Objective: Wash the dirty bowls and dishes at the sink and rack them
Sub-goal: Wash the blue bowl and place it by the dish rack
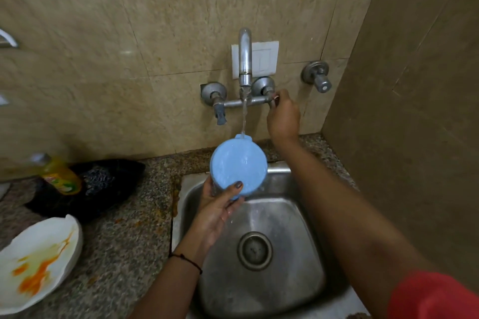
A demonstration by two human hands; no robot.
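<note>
Left hand [216, 211] grips one blue lid [238, 166] under running water; right hand [283, 116] grips one tap handle [272, 101].

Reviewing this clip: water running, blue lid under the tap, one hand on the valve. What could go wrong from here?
1. The left hand pinches the wet blue lid only at its lower edge; it may slip into the sink.
2. The stream strikes the lid's upper rim, so water may splash onto the wall and counter.
3. If the right hand opens the valve further, the splashing would likely worsen.
</note>
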